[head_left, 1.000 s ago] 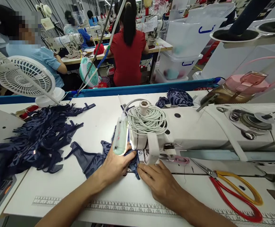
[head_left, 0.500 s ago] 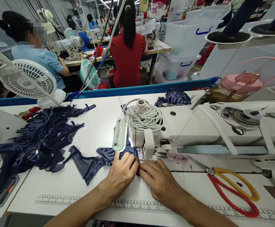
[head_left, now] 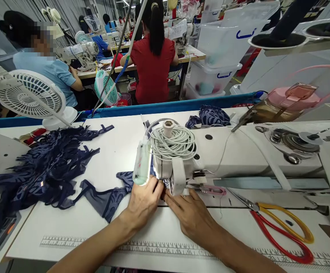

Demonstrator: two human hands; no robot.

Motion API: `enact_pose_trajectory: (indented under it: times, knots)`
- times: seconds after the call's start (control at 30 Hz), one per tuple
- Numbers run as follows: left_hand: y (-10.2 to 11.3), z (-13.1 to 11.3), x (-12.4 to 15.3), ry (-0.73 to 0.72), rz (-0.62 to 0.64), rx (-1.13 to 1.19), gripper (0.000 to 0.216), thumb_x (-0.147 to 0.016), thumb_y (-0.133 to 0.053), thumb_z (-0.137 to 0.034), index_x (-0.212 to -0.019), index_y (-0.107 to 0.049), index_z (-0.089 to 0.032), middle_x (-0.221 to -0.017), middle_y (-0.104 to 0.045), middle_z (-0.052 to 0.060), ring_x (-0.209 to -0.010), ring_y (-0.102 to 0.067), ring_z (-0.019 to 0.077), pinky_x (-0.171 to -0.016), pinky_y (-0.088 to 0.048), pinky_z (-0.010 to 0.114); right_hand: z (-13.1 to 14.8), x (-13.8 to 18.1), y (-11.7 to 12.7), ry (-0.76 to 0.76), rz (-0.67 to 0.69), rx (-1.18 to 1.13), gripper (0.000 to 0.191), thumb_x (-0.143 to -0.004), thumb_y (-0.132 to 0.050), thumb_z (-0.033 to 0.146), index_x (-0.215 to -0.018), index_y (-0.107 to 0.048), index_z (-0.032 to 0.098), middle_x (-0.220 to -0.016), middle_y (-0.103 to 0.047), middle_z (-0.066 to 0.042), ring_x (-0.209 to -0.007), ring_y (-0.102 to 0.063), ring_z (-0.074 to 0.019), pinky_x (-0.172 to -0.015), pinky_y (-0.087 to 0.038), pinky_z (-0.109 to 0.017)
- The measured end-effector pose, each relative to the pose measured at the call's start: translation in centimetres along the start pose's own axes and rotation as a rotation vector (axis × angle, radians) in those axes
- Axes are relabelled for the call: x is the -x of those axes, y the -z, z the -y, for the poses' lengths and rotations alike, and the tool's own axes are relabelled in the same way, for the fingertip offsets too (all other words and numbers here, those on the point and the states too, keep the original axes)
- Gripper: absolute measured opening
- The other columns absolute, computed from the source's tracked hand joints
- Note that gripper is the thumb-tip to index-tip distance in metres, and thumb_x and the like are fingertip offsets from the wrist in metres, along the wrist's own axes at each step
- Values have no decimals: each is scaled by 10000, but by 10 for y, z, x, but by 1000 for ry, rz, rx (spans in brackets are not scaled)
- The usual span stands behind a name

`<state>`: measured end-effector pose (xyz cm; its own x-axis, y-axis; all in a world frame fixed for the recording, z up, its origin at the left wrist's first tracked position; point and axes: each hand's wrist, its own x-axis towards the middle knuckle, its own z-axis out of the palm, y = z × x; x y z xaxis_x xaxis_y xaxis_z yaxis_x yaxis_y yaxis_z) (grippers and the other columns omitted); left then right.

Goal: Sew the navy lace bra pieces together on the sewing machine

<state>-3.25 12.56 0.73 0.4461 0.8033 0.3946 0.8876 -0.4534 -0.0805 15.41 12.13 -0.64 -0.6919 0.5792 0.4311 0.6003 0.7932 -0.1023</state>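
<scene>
Navy lace and mesh fabric (head_left: 104, 201) runs from the left across the white table to the foot of a sewing machine (head_left: 165, 165). My left hand (head_left: 144, 199) pinches this fabric with bent fingers, just left of the presser foot and below a small lamp (head_left: 142, 161). Against the fabric's near edge, in front of the foot, my right hand (head_left: 191, 216) has its fingers pressed together. The two sets of fingertips almost meet. The needle and most of the fabric at the foot are hidden by the hands and the machine head.
A pile of joined navy pieces (head_left: 53, 163) lies left, beside a white fan (head_left: 35, 94). Orange-and-red-handled scissors (head_left: 281, 227) and pink thread snips (head_left: 214, 190) lie right. A printed ruler (head_left: 159, 248) follows the front edge. A pink-lidded bottle (head_left: 292, 98) stands behind the machine.
My left hand has shifted slightly up and left, closer under the lamp. The fabric by the foot has moved farther in and is more covered. My right hand has barely moved.
</scene>
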Motion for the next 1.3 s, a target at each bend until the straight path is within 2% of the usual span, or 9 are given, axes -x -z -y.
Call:
enact_pose_trajectory:
  times: [0.1, 0.17, 0.3, 0.43, 0.57, 0.87, 1.07, 1.17, 1.3]
  knots:
    - [8, -8, 2, 93, -76, -75, 193, -867, -447, -62, -830, -597, -178, -770, -598, 67, -771, -549, 223, -857, -432, 479, 1, -1, -1, 7, 10, 6, 588, -652, -469, -39, -1206, -609, 100, -1161, -674, -115, -803, -548, -204, -857, -372, -404]
    - [10, -14, 7, 87, -80, -75, 180, -858, -458, -61, -868, -602, -169, -809, -608, 85, -819, -552, 240, -860, -434, 476, 2, -1, 0, -4, 11, -14, 547, -658, -476, -19, -1169, -628, 102, -1165, -672, -120, -840, -557, -209, -872, -377, -405]
    - [4, -8, 17, 38, -32, 145, 224, -857, -452, -52, -1007, -590, -144, -894, -629, 99, -887, -565, 237, -848, -449, 425, 4, 2, 3, 9, -2, -43, 562, -657, -472, -42, -1179, -621, 104, -1206, -659, -108, -951, -570, -219, -875, -372, -401]
    - [1, 8, 17, 35, -101, 290, 176, -905, -490, -104, -1031, -591, -176, -907, -641, 59, -879, -570, 201, -859, -420, 396, 6, 2, 3, 20, -7, -52, 535, -685, -454, -66, -1167, -621, 94, -1176, -665, -115, -967, -572, -216, -842, -375, -386]
    - [1, 8, 13, -58, -89, 217, 271, -897, -404, -35, -1021, -606, -166, -824, -642, 46, -815, -575, 190, -838, -379, 399, 7, 1, 0, 24, -19, -56, 469, -709, -460, -58, -1116, -632, 101, -1108, -672, -123, -949, -578, -220, -803, -375, -371]
    - [-2, 2, 13, -111, -132, 132, 257, -882, -424, -28, -1024, -608, -137, -754, -613, 42, -707, -528, 182, -678, -337, 341, 3, 4, -2, 31, -43, -67, 478, -710, -440, -68, -1116, -620, 111, -1133, -675, -106, -843, -572, -191, -822, -347, -379]
    - [-14, 7, 6, -115, -89, 132, 216, -875, -448, -39, -1012, -591, -126, -823, -639, 67, -734, -559, 189, -655, -376, 323, 0, 1, -2, -33, 8, -34, 552, -656, -483, -45, -1162, -612, 132, -1020, -699, -90, -822, -556, -210, -848, -342, -399]
    - [-14, 6, 5, -88, -73, 99, 220, -877, -447, -38, -1017, -585, -137, -861, -651, 75, -785, -583, 199, -706, -414, 346, -3, -1, -1, -58, -2, -81, 488, -729, -479, -29, -1169, -615, 134, -909, -694, -79, -843, -561, -218, -851, -344, -398]
    - [-2, 5, 7, -22, -118, -3, 280, -865, -445, -32, -1088, -582, -133, -932, -666, 97, -866, -593, 225, -857, -422, 448, -8, -10, 4, -112, -72, -107, 324, -896, -441, 64, -1138, -640, 149, -750, -652, -54, -762, -555, -199, -733, -365, -347]
